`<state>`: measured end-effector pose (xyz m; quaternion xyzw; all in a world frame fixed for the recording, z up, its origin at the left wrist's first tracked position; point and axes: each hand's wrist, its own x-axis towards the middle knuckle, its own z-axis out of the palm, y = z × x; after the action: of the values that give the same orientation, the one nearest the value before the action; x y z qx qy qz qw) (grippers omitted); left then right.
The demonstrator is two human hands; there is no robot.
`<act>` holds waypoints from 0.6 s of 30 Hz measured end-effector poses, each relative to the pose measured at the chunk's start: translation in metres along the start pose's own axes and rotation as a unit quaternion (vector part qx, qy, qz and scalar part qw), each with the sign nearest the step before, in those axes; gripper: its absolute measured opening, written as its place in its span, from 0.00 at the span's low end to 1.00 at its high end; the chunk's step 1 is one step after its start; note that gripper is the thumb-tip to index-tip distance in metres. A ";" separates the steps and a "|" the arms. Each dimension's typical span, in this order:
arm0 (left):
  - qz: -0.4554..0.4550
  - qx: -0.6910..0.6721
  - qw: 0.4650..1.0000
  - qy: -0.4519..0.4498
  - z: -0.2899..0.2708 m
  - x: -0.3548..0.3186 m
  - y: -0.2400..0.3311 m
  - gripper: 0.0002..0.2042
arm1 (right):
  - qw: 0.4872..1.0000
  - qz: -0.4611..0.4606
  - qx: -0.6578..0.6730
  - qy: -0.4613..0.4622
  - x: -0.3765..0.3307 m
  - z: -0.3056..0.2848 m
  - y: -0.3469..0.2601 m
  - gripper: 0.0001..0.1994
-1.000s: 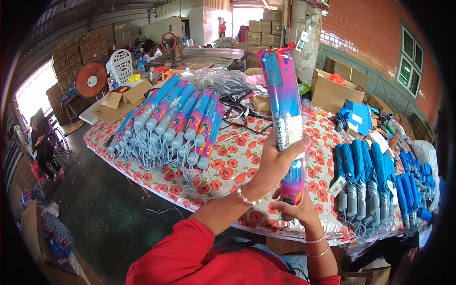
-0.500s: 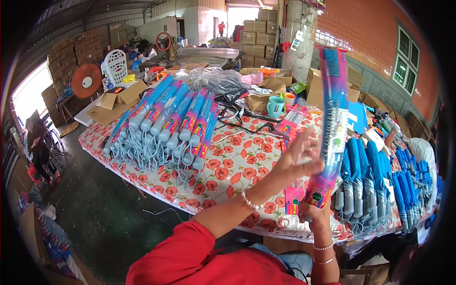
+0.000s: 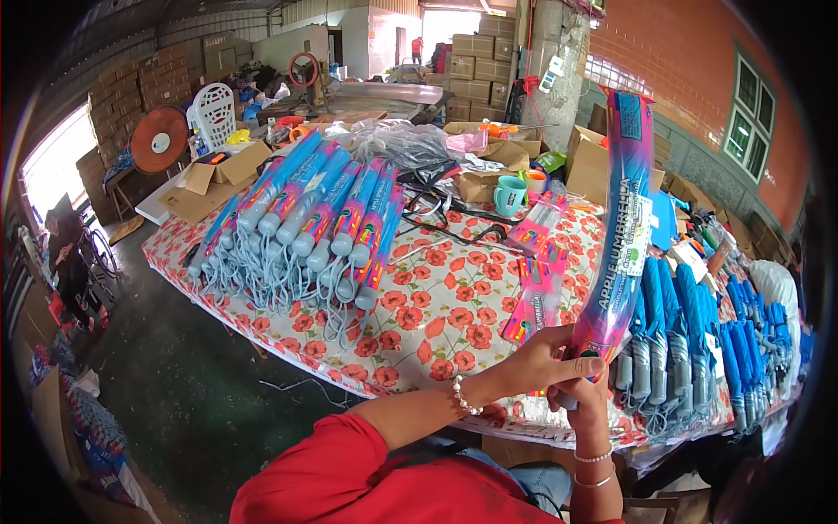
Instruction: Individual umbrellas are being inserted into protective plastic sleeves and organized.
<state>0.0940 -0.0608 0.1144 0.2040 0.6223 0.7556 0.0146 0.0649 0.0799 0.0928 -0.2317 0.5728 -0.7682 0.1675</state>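
An umbrella in a pink-and-blue printed sleeve stands nearly upright above the table's right part, its top leaning slightly right. My right hand is closed around its grey handle end at the bottom. Just above, my left hand pinches the lower end of the sleeve, thumb across the front. Flat empty sleeves lie on the table behind my left hand. Blue folded umbrellas without sleeves rest to the right, their grey handles toward me.
A flowered tablecloth covers the table. At the left lies a heap of sleeved umbrellas, with grey wrist loops hanging down. Farther back are a teal mug, clear plastic bags and an open carton. A concrete pillar rises behind.
My left hand has come down from beside the sleeve's middle to its lower end and closed there. The umbrella's top has tilted a little right. My right hand keeps its hold.
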 end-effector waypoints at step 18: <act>0.062 0.027 0.998 0.003 0.003 0.007 -0.008 0.25 | 0.998 -0.013 0.050 -0.026 0.002 -0.003 0.012 0.11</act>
<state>0.0869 -0.0542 0.1095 0.2398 0.6287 0.7387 -0.0399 0.0613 0.0780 0.0813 -0.2499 0.5263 -0.7917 0.1838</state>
